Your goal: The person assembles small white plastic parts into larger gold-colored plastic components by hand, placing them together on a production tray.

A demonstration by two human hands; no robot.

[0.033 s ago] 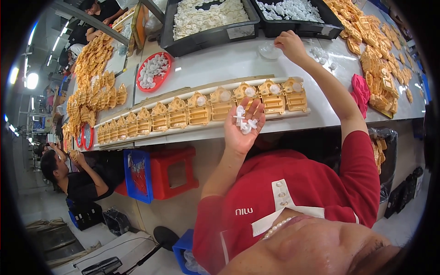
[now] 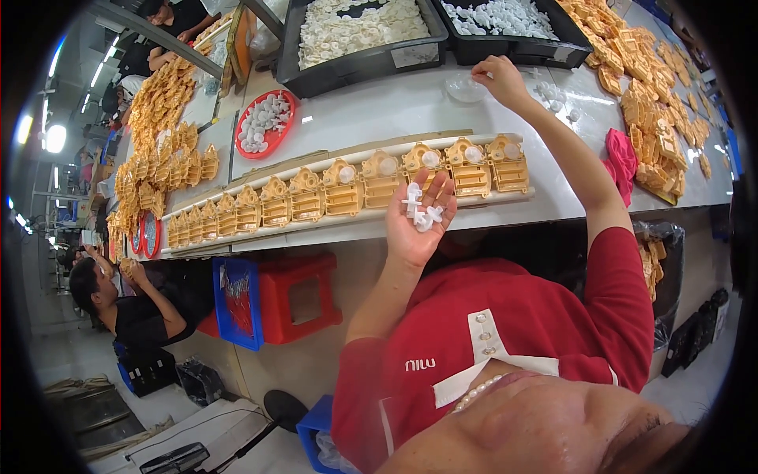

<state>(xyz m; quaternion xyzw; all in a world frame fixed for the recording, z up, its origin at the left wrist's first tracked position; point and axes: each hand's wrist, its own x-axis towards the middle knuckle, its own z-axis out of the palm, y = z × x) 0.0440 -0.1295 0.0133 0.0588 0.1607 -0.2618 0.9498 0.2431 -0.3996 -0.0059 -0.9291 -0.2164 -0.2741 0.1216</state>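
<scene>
My left hand (image 2: 412,237) is palm up with fingers loosely spread, and several small white plastic pieces (image 2: 424,215) lie in it. It is in front of a long row of yellow-orange plastic housings (image 2: 343,192) set side by side on a pale rail. Some housings at the right end carry a whitish round disc (image 2: 430,159). My right hand (image 2: 499,82) reaches across the table, thumb and fingertips closed together beside a clear round dish (image 2: 464,88). What those fingertips hold, if anything, is too small to make out.
Black trays of cream parts (image 2: 359,35) and white parts (image 2: 505,17) stand behind. A red dish of white pieces (image 2: 267,125) is left. Orange housings pile up at left (image 2: 154,162) and right (image 2: 643,103), near a pink cloth (image 2: 621,162). A co-worker (image 2: 130,296) sits left.
</scene>
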